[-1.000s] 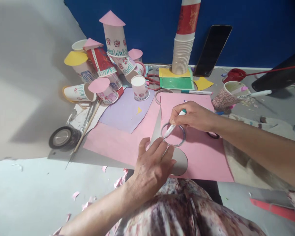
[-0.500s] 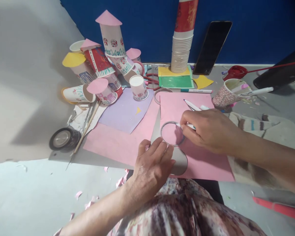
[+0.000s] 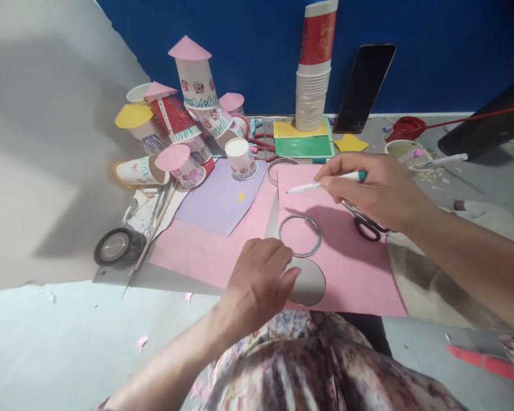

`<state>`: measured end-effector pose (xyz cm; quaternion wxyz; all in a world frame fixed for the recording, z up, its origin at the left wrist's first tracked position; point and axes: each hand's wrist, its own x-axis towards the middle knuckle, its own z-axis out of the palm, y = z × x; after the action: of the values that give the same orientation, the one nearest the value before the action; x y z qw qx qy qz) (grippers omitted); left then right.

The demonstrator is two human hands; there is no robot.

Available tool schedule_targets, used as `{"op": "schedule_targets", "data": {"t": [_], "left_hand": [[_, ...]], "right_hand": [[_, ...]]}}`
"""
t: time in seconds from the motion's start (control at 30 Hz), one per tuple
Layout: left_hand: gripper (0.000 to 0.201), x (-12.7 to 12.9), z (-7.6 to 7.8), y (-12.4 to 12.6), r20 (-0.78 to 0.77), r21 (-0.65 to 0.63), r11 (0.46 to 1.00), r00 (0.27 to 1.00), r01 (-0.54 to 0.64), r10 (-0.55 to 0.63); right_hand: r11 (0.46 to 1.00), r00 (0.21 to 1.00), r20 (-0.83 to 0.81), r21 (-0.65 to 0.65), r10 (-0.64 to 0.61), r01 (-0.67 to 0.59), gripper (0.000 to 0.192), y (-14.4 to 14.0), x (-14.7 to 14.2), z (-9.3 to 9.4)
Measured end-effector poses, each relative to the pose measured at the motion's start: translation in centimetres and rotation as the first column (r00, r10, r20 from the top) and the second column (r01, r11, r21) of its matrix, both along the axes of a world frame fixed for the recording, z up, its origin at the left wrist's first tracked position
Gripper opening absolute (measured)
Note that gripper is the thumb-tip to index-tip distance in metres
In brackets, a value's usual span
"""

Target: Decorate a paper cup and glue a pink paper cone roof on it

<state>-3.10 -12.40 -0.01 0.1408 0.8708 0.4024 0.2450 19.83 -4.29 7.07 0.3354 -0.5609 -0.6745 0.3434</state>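
Note:
My right hand [image 3: 374, 188] pinches a white marker [image 3: 306, 187] with a dark green end, its tip pointing left above the pink paper [image 3: 346, 274]. A thin grey ring [image 3: 319, 240] lies flat on this sheet below the marker, with pink showing through it. Just below the ring is a round cut-out hole [image 3: 310, 285], grey underneath. My left hand [image 3: 259, 271] rests at the left edge of the hole, near the ring, holding nothing visible; its thumb stands apart from the bent fingers, whose tips are partly hidden. Black-handled scissors [image 3: 368, 228] lie beneath my right hand.
Decorated paper cups [image 3: 197, 85] with cone tops stand at the back left. A tall cup stack [image 3: 312, 91] and a leaning phone [image 3: 366, 88] are at the back. Black tape [image 3: 115, 245] and a brush [image 3: 156, 222] lie left. A purple sheet [image 3: 214, 197] lies left of centre.
My right hand has lifted the marker off the ring and moved up and right, uncovering the scissors. My left hand has drawn back slightly left from the ring.

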Motion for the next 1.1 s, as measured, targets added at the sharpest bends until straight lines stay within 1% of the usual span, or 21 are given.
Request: {"op": "schedule_targets", "data": {"t": [0.07,0.1,0.13,0.17,0.23,0.3,0.43,0.5,0.57,0.63,0.67,0.73,0.77,0.8,0.83,0.87,0.9,0.93,0.97,1.03,1.1], "left_hand": [[0.007,-0.3,0.6,1.0,0.016,-0.088,0.996,0.999,-0.031,0.033],[0.005,-0.3,0.9,1.5,0.003,-0.120,0.992,0.999,-0.048,0.049],[0.010,-0.2,1.1,2.0,-0.017,-0.125,0.991,0.998,-0.056,0.054],[0.020,0.1,1.4,2.4,-0.045,-0.115,0.992,0.998,-0.043,0.038],[0.051,1.0,1.6,3.2,-0.131,-0.073,0.997,0.991,0.004,-0.013],[0.070,2.0,1.5,3.8,-0.221,-0.055,0.998,0.974,0.037,-0.048],[0.072,2.9,1.4,4.5,-0.277,-0.063,0.996,0.958,0.055,-0.071],[0.073,2.1,1.7,4.8,-0.264,-0.017,1.000,0.965,-0.006,0.001],[0.069,0.6,1.9,5.1,-0.243,0.076,0.984,0.954,-0.163,0.176],[0.066,-1.0,2.0,5.3,-0.220,0.154,0.944,0.921,-0.294,0.322],[0.061,-1.6,2.1,5.3,-0.207,0.192,0.925,0.907,-0.329,0.366],[0.051,-2.1,2.0,5.0,-0.174,0.210,0.912,0.904,-0.353,0.390],[0.043,-2.1,2.0,4.8,-0.139,0.171,0.918,0.914,-0.357,0.381],[0.035,-1.8,2.0,4.7,-0.096,0.084,0.931,0.927,-0.355,0.362],[0.031,-1.4,2.1,4.6,-0.042,-0.047,0.938,0.939,-0.344,0.342],[0.031,-1.0,2.1,4.5,0.015,-0.214,0.922,0.943,-0.323,0.334],[0.035,-0.6,2.2,4.6,0.064,-0.390,0.871,0.935,-0.299,0.349],[0.041,-0.2,2.3,4.7,0.115,-0.533,0.803,0.918,-0.266,0.380],[0.049,0.0,2.4,5.0,0.165,-0.637,0.737,0.894,-0.226,0.417],[0.061,0.3,2.6,5.5,0.272,-0.771,0.625,0.825,-0.121,0.496],[0.070,0.6,2.7,5.8,0.359,-0.854,0.520,0.727,0.003,0.585]], "right_hand": [[1.000,0.996,-0.084,-0.012,-0.021,0.020,0.021,-0.4,1.5,-0.5],[0.998,0.990,-0.136,-0.051,-0.044,0.037,0.025,-0.7,2.3,-0.8],[0.993,0.982,-0.168,-0.094,-0.084,0.069,0.025,-1.0,2.9,-1.3],[0.988,0.978,-0.174,-0.118,-0.117,0.097,0.025,-1.2,3.5,-1.8],[0.989,0.986,-0.107,-0.084,-0.130,0.121,0.028,-1.6,4.3,-2.8],[0.993,0.993,0.018,-0.006,-0.121,0.121,0.034,-1.9,4.7,-3.8],[0.990,0.973,0.212,0.127,-0.086,0.060,0.039,-2.2,5.2,-5.3],[0.987,0.955,0.290,0.160,-0.065,0.019,0.039,-2.3,5.5,-5.7],[0.982,0.927,0.367,0.186,-0.075,0.005,0.038,-2.3,5.8,-5.9],[0.977,0.887,0.450,0.213,-0.107,0.010,0.038,-2.2,6.0,-5.9],[0.975,0.858,0.497,0.221,-0.129,0.018,0.039,-2.1,6.1,-5.9],[0.977,0.779,0.606,0.208,-0.161,0.040,0.042,-1.8,6.2,-5.7],[0.980,0.729,0.662,0.192,-0.172,0.056,0.043,-1.7,6.2,-5.6],[0.982,0.679,0.712,0.174,-0.178,0.074,0.045,-1.6,6.2,-5.5],[0.983,0.638,0.749,0.161,-0.179,0.087,0.046,-1.5,6.2,-5.4],[0.984,0.608,0.774,0.152,-0.178,0.094,0.048,-1.5,6.2,-5.3],[0.985,0.591,0.788,0.144,-0.173,0.097,0.049,-1.5,6.2,-5.2],[0.986,0.585,0.794,0.135,-0.165,0.095,0.050,-1.5,6.2,-5.1],[0.988,0.587,0.795,0.123,-0.153,0.092,0.050,-1.5,6.2,-5.0],[0.991,0.602,0.787,0.101,-0.136,0.091,0.050,-1.6,6.3,-4.9],[0.989,0.624,0.767,0.109,-0.146,0.098,0.049,-1.6,6.3,-5.0]]}}
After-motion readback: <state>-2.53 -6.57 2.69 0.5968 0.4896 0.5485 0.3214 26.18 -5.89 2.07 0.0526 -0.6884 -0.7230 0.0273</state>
